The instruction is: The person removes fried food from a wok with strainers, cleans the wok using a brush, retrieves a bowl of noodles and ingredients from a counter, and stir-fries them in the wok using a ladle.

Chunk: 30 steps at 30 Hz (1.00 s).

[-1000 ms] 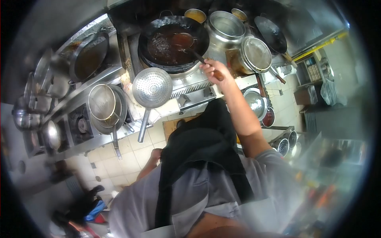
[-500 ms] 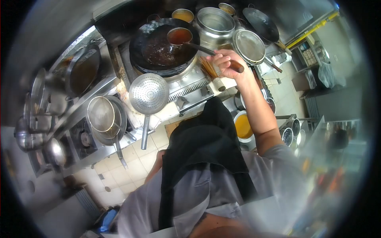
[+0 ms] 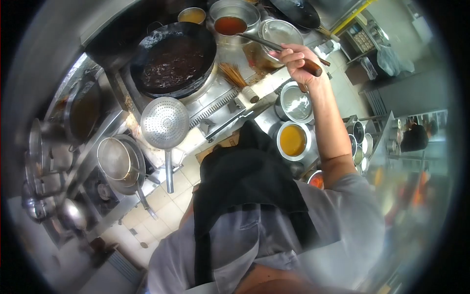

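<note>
My right hand point(image 3: 298, 62) is closed round the wooden handle of a ladle point(image 3: 230, 26). The ladle's bowl holds red-brown liquid and is over the large metal pot point(image 3: 249, 13) behind the stove front. Left of it sits a black wok point(image 3: 174, 61) with dark, bubbling liquid. A perforated metal skimmer point(image 3: 165, 122) rests at the stove's front edge, below the wok. My left hand is out of sight; only a bit of the left forearm shows beside the black apron point(image 3: 249, 181).
A bamboo brush point(image 3: 238, 81) lies on the stove front. A round strainer point(image 3: 280, 36) is near my right hand. Bowls of yellow liquid point(image 3: 292, 141) and clear liquid point(image 3: 296, 103) stand to the right. Another strainer point(image 3: 114, 158) rests on a pan at the left.
My right hand has lifted the filled ladle out of the wok and carried it right, over the metal pot. The view has turned to the right, and my left hand has gone out of sight.
</note>
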Motion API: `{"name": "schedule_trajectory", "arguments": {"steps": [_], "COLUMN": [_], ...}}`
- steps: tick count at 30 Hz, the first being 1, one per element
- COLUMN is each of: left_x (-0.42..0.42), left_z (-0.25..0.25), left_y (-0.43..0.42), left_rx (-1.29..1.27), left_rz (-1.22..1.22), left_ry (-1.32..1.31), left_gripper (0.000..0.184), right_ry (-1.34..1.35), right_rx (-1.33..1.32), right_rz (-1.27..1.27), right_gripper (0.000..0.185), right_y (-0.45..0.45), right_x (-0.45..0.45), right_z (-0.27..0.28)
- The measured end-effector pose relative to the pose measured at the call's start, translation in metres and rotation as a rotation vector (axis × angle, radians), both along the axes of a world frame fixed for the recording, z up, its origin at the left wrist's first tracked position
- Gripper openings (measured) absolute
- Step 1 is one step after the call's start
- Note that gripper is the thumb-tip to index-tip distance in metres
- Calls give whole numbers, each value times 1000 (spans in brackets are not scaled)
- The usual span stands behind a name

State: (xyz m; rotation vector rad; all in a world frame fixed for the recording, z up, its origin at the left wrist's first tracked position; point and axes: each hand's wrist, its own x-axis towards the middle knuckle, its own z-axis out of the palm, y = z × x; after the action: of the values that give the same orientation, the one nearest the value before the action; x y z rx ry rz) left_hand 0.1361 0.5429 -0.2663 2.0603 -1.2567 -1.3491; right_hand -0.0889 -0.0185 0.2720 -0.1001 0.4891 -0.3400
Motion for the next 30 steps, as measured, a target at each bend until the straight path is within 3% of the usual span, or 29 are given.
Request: {"name": "schedule_trajectory", "arguments": {"steps": [8, 12, 19, 20, 22, 24, 26, 28, 30], "left_x": [-6, -9, -10, -9, -11, -9, -6, -10, -13], "left_z": [16, 31, 55, 56, 61, 54, 44, 64, 67], "left_y": [-13, -30, -53, -54, -55, -50, -42, -41, -34], "left_rx": [19, 22, 27, 25, 31, 21, -13, -19, -13], "left_rz": [-56, -67, -71, -68, -60, -63, -95, -102, -88], "left_ry": [-28, -40, -40, -38, -31, -53, -119, -162, -211], "left_gripper": [33, 34, 35, 35, 35, 35, 34, 32, 30], "right_ry": [-83, 78, 840, 964, 1321, 1422, 1662, 1635, 1461], "right_rx": [-24, -141, -611, -754, -1110, -1235, -1689, -1727, -1583], "right_rz": [-75, -141, -172, -183, 42, 54, -54, -42, -70], "right_gripper": [46, 42, 17, 21, 31, 38, 38, 40, 39], "right_y": [-39, -55, -61, -56, -40, -29, -22, -8, 6], "right_x": [-81, -103, -117, -120, -119, -121, -120, -104, -78], "right_z": [-4, -7, -35, -44, -43, -62, -81, -79, -75]}}
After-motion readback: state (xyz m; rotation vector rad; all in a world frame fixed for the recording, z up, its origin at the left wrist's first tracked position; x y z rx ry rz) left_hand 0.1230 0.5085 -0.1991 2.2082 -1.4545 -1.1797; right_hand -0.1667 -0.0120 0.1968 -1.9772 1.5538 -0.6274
